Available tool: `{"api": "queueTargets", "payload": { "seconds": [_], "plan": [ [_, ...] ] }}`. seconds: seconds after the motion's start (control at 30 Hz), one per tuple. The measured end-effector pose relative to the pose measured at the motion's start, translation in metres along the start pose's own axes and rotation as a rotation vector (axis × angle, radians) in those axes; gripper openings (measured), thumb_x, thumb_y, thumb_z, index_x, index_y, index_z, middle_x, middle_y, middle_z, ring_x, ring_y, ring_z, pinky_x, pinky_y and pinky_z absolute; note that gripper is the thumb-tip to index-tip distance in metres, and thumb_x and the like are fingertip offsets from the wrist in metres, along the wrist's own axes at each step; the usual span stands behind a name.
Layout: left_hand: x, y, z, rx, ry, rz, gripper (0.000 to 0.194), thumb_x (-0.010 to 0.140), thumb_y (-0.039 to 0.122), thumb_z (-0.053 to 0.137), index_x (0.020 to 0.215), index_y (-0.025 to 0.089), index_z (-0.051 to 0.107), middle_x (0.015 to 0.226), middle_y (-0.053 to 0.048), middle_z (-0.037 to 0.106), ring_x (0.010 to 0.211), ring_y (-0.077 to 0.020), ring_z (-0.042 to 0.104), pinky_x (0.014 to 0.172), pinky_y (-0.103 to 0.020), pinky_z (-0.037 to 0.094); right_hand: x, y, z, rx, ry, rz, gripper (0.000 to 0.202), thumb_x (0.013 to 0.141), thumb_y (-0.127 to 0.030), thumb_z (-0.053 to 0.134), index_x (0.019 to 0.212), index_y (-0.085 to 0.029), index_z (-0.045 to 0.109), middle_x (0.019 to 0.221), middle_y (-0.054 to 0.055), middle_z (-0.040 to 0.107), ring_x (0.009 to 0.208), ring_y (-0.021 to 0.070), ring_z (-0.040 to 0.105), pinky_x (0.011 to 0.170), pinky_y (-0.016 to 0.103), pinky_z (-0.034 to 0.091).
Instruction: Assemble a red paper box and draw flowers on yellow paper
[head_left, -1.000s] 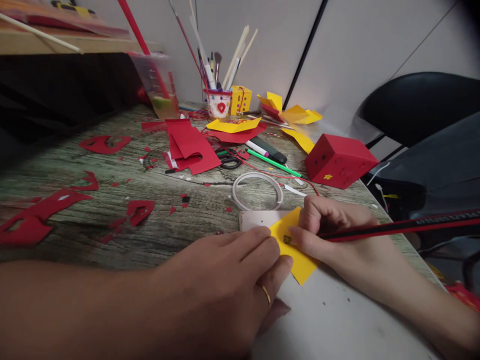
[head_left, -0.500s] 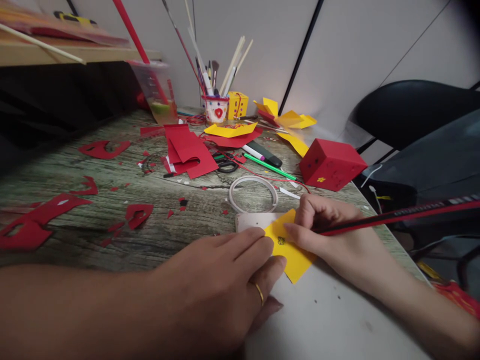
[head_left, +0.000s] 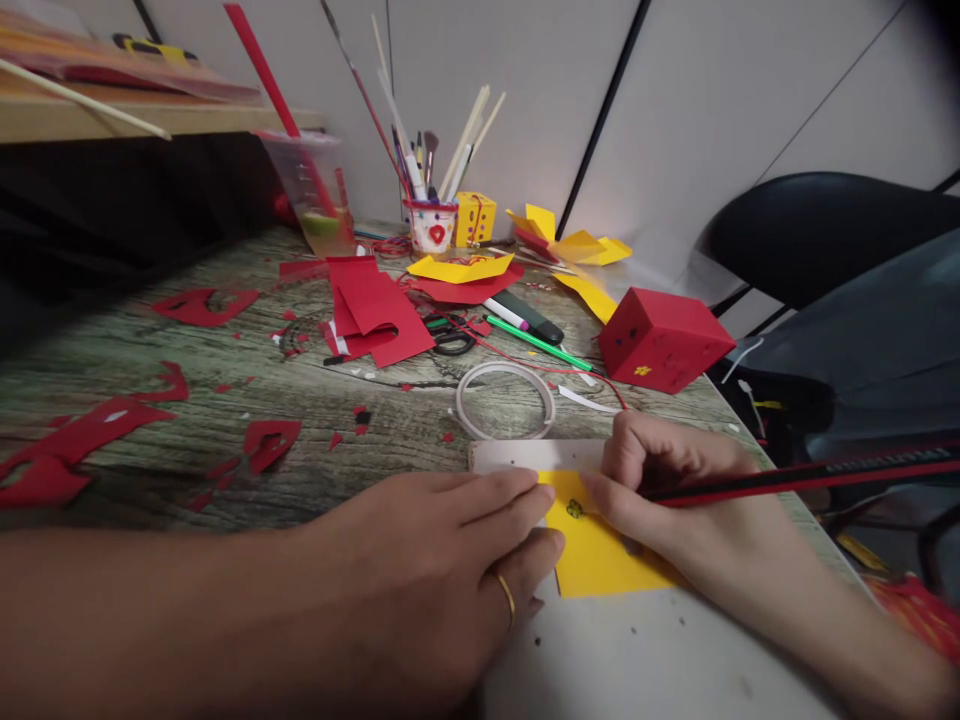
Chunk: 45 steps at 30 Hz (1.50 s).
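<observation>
A yellow paper piece (head_left: 604, 555) with a small dark flower drawing (head_left: 574, 509) lies on a white board (head_left: 517, 456). My left hand (head_left: 457, 560), a gold ring (head_left: 507, 600) on one finger, reaches over the paper's left edge. Its outstretched fingertips rest on the paper, pressing it to the board; its thumb is mostly hidden. In my right hand (head_left: 667, 480) is a red-and-black striped pencil (head_left: 810, 474), gripped between thumb and fingers, its shaft slanting right. The right thumb sits beside the flower, and the pencil's point is hidden behind the hand.
Beyond the board lie a tape roll (head_left: 506, 400), a green pen (head_left: 538, 343) and black scissors (head_left: 454, 340). A red paper box (head_left: 667, 340) stands right. Red scraps (head_left: 97, 430) litter the left, near a plastic cup (head_left: 319, 200). A decorated brush pot (head_left: 433, 228) stands behind.
The yellow paper has turned on the board, so its lower edge now runs nearly level. My right hand has shifted slightly right and down with the pencil. The left fingers remain at the paper's left side.
</observation>
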<state>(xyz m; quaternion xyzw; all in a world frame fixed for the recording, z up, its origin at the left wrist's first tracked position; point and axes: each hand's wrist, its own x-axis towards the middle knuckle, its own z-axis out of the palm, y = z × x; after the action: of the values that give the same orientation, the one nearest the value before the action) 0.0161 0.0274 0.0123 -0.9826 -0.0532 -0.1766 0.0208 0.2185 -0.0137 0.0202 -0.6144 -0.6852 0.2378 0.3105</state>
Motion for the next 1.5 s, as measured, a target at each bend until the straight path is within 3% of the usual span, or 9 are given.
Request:
{"api": "queueTargets", "payload": {
  "seconds": [0.33,0.9,1.3,1.5],
  "plan": [
    [0.000,0.000,0.000,0.029,-0.012,0.013,0.029,0.085,0.015,0.036,0.105,0.009,0.056,0.111,-0.014,0.058,0.105,-0.0240,0.052,0.087,-0.034,0.045,0.000,0.003,0.001,-0.024,-0.052,-0.020,0.026,0.074,-0.015,0.054,0.056,-0.021,0.035,0.053,-0.006,0.039,0.048,0.0087,0.032,0.040,0.021,0.025],
    [-0.005,0.002,0.005,0.025,0.002,-0.012,0.030,0.086,0.017,0.036,0.109,0.011,0.055,0.115,-0.012,0.056,0.109,-0.0228,0.049,0.090,-0.034,0.043,-0.001,-0.001,0.000,-0.068,-0.011,-0.045,0.026,0.068,-0.010,0.054,0.055,-0.020,0.035,0.050,-0.008,0.033,0.046,0.0065,0.028,0.037,0.017,0.023],
    [-0.006,0.002,0.006,0.025,0.005,-0.010,0.030,0.087,0.018,0.036,0.109,0.011,0.054,0.115,-0.012,0.056,0.109,-0.0234,0.049,0.090,-0.035,0.043,0.003,-0.003,0.000,0.029,0.017,-0.020,0.026,0.068,-0.010,0.055,0.053,-0.019,0.037,0.049,-0.007,0.038,0.044,0.0056,0.031,0.036,0.016,0.024],
    [-0.006,0.004,0.009,0.023,0.067,-0.029,0.030,0.087,0.016,0.033,0.107,0.012,0.056,0.112,-0.010,0.058,0.107,-0.0214,0.051,0.088,-0.033,0.045,0.005,-0.003,0.000,0.114,0.066,0.025,0.026,0.066,-0.005,0.053,0.052,-0.019,0.036,0.045,-0.009,0.036,0.040,0.0038,0.029,0.033,0.013,0.022]
  ]
}}
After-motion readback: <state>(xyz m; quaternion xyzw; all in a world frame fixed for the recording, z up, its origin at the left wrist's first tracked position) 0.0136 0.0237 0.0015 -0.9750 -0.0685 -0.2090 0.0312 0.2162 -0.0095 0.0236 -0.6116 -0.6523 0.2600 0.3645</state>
